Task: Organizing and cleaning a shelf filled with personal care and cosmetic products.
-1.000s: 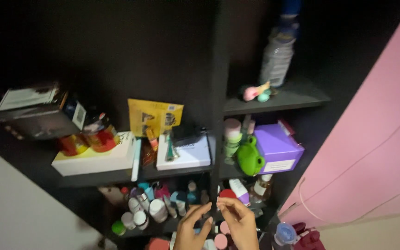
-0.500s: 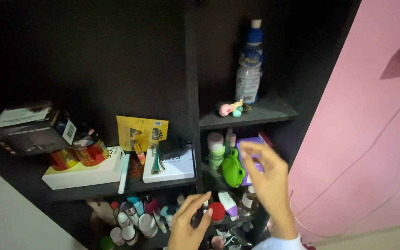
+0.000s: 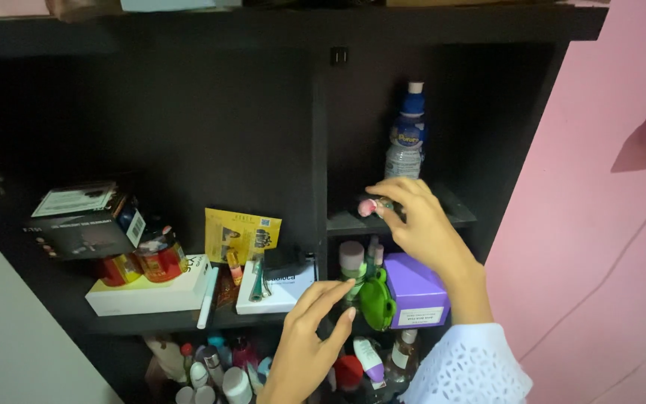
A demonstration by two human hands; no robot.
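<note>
My right hand (image 3: 416, 224) reaches to the upper right shelf (image 3: 457, 217) and its fingers close around a small pink and green toy (image 3: 371, 206) lying there. A clear water bottle with a blue cap (image 3: 405, 138) stands just behind it. My left hand (image 3: 304, 340) hovers lower, fingers spread and holding nothing, in front of the shelf divider, near a green round item (image 3: 377, 301) and a purple box (image 3: 413, 290).
The black shelf unit (image 3: 319, 150) holds a white flat box (image 3: 151, 293) with red jars (image 3: 160, 254), a dark box (image 3: 87, 223), a yellow packet (image 3: 241, 233), and several small bottles (image 3: 218, 366) on the bottom shelf. A pink wall (image 3: 607, 224) stands to the right.
My right hand rose from the bottom shelf, past the purple box, up to the pink and green toy. My left hand lifted slightly. The view tilted upward.
</note>
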